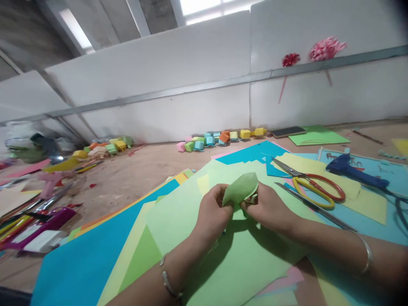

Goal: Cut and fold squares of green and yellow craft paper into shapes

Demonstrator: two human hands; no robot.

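A piece of green paper (241, 188), curved and folded, is held up between both hands above light green sheets (178, 212). My left hand (214, 210) pinches its left lower edge between thumb and fingers. On the other side, my right hand (267, 207) grips the lower right edge, where a small folded part shows. The underside of the paper and some fingertips are hidden. To the right of my right hand lie scissors with red and yellow handles (318, 187) and a long thin metal blade (314, 206).
A blue glue gun (357, 172) lies at the right with its cable. Small colored paper blocks (224, 137) line the wall. Pens, a purple tool (47, 227) and a pink glue gun (52, 182) are at the left. A dark phone-like slab (289, 132) lies behind.
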